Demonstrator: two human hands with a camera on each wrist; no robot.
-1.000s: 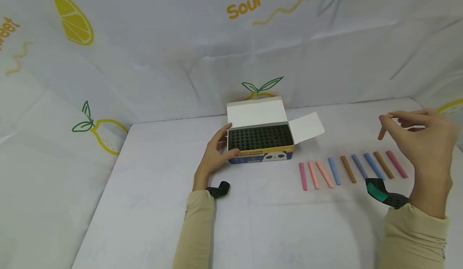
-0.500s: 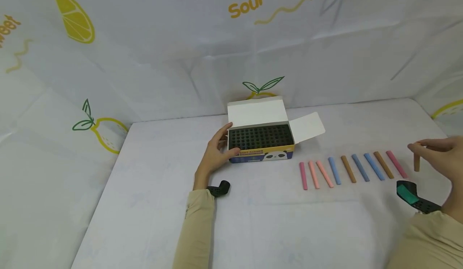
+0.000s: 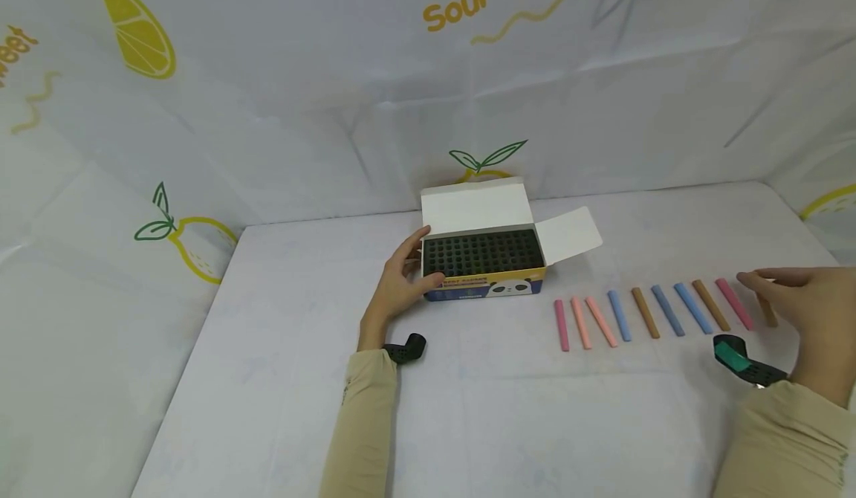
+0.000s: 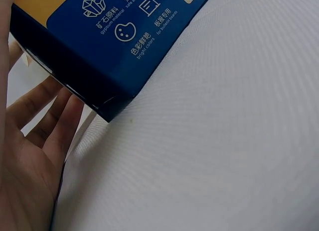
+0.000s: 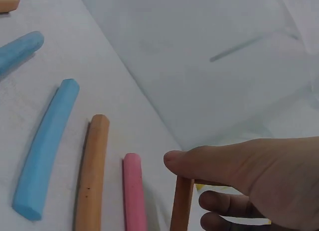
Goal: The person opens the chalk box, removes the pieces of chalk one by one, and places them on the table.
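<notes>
My left hand [image 3: 396,286] grips the left end of an open chalk box [image 3: 484,288], thumb at the front and fingers behind. In the left wrist view the blue side of the box [image 4: 114,47] shows, with the fingers [image 4: 62,124] against its end. The box holds a black insert [image 3: 481,253] full of round holes. At the far right of the table my right hand [image 3: 812,305] pinches the upper end of a brown chalk stick [image 3: 767,311], just right of a dark pink chalk [image 3: 734,303]. In the right wrist view, thumb and finger hold this brown stick [image 5: 182,203] from above.
More chalks lie in a row between box and right hand: a pink one [image 3: 562,325], light pink ones [image 3: 580,323], blue ones [image 3: 619,316] and brown ones [image 3: 645,312]. The box's white lid [image 3: 476,207] stands up and a side flap [image 3: 570,235] spreads right. A lemon-print cloth backs the table.
My right hand has carried the brown chalk right and down to the row's right end, swinging out and slightly back left. My left hand has stayed on the box.
</notes>
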